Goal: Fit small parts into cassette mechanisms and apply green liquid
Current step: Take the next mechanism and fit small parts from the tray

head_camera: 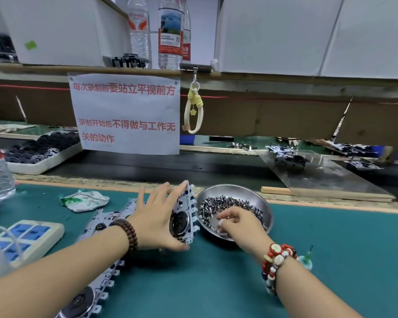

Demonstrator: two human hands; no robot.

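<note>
L hand [157,220] grips a cassette mechanism [186,216] tipped up, ready; R hand [238,222] fingers pinch small parts [230,204] in the bowl [268,211].

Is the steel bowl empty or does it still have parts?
Not empty: the steel bowl holds a heap of small metal parts.

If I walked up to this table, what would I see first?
Probably the shiny metal bowl full of tiny metal parts in the middle of the green mat, with the right hand reaching in and picking among them. Just left of it, the left hand holds a cassette mechanism tipped up on its edge. Behind, a big white paper sign with red writing hangs from the shelf.
</note>
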